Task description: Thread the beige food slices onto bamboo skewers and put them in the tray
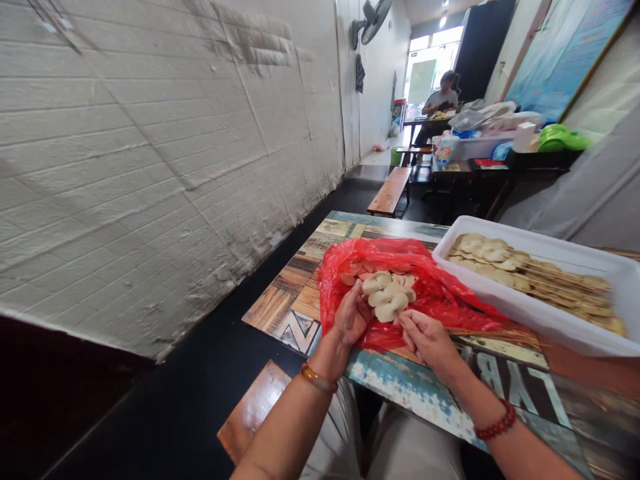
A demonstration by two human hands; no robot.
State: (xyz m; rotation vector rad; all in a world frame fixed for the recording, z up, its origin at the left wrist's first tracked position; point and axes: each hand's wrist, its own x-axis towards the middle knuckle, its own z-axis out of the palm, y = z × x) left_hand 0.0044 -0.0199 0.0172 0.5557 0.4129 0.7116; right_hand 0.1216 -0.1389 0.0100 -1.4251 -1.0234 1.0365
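Over a red plastic bag (345, 257) on the table, my left hand (351, 317) is curled around the left side of a cluster of pale, round, flat food slices (389, 298) that overlap each other. My right hand (425, 337) is closed in a pinch at the cluster's lower right, on what looks like a thin skewer, mostly hidden by the fingers. More loose slices (353, 270) lie inside the open bag behind the cluster. Thin bamboo skewers (510, 335) lie on the table to the right of my right hand.
To the right stands a white plastic tray (500, 300) with skewered slices (565, 280) piled inside. The patterned table (285, 300) has a stool (255, 407) at its near left. Beyond are a wooden bench (391, 190), a cluttered table (490, 160) and a seated person (441, 100).
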